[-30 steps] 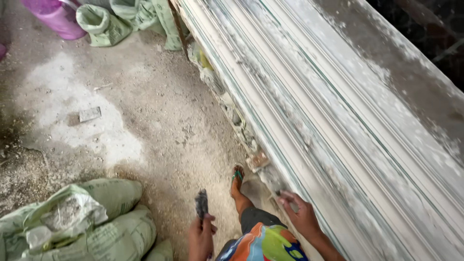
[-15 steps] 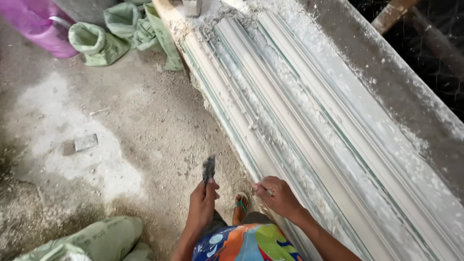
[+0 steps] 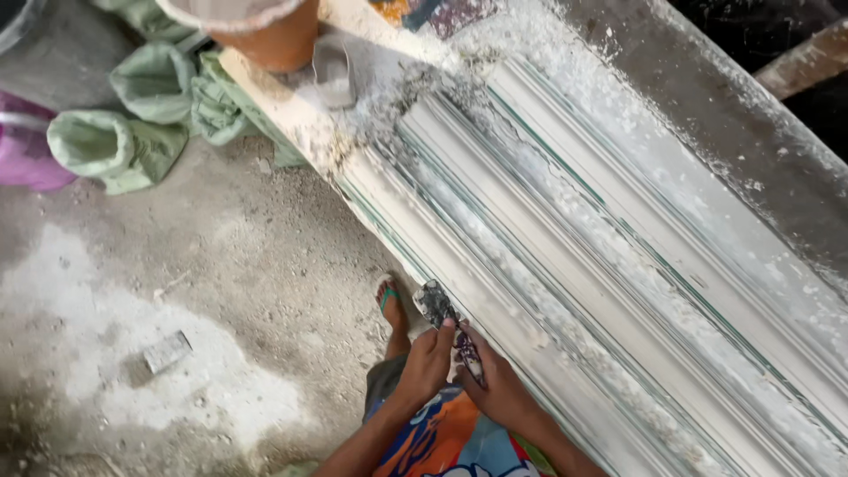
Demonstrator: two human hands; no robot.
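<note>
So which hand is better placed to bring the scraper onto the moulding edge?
Probably the right hand: it lies nearest the white moulding and grips the scraper handle. The left hand holds the scraper too, on the floor side.

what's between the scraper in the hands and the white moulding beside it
Nothing visible. The scraper, held by the left hand and right hand, has its blade right at the near edge of the white moulding, with no object between.

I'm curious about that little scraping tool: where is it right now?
In the head view, the scraper sits low at centre, held between the left hand and right hand, against the near edge of the white plaster moulding.
</note>
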